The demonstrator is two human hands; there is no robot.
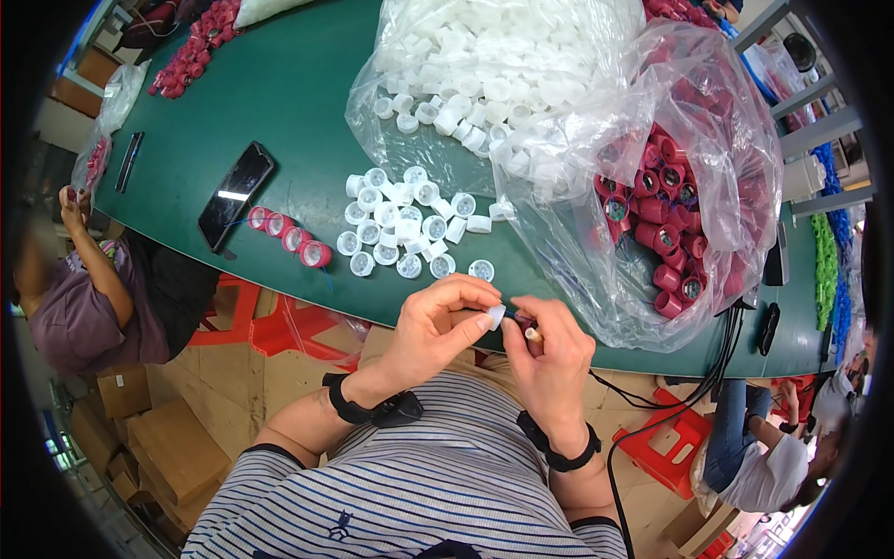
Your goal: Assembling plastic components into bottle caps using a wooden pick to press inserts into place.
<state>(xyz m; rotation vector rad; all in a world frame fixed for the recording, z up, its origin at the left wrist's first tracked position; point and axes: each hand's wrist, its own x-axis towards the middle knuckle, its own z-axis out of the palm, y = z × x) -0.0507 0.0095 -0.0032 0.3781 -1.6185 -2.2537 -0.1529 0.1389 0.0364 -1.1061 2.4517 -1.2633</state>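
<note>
Both hands meet at the edge of the green table (279, 102). The left hand (433, 331) has its thumb and forefinger pinched shut on a small white cap (496, 317). The right hand (549, 359) is curled closed around a red piece (523, 321), pressed against that cap. Just beyond the fingertips lie loose white caps (400, 224); finished red caps (289, 238) sit to their left.

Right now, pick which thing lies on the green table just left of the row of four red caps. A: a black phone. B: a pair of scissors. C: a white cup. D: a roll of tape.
A: a black phone lies flat on the green table, its lower end right beside the row of red caps; no scissors, tape or cup lies there.
</note>
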